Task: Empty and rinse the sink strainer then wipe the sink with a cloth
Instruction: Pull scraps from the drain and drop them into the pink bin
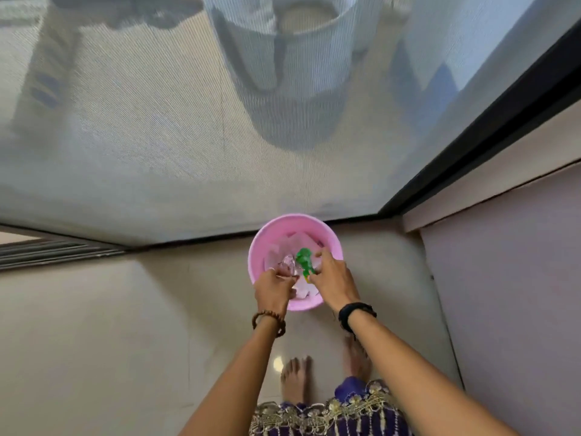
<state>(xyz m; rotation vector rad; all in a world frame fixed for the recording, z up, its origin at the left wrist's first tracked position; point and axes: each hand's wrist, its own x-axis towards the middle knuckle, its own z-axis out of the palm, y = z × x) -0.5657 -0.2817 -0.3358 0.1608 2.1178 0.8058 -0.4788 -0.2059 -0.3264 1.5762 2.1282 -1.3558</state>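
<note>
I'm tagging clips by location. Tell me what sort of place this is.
Probably a home, at the floor edge by a balcony or utility area. A pink bin sits on the tiled floor against a mesh screen door on a sliding track; a large bucket shows beyond it.

Green object point(305, 262) in right hand point(331, 280): blurred, identity unclear. Left hand point(274, 289) fingertips hide what they pinch. Pink bin point(261, 247) contents pale, indistinct; near rim covered by both hands. Shapes behind mesh screen point(141, 136) hazy. Forearms cut by bottom edge.
</note>
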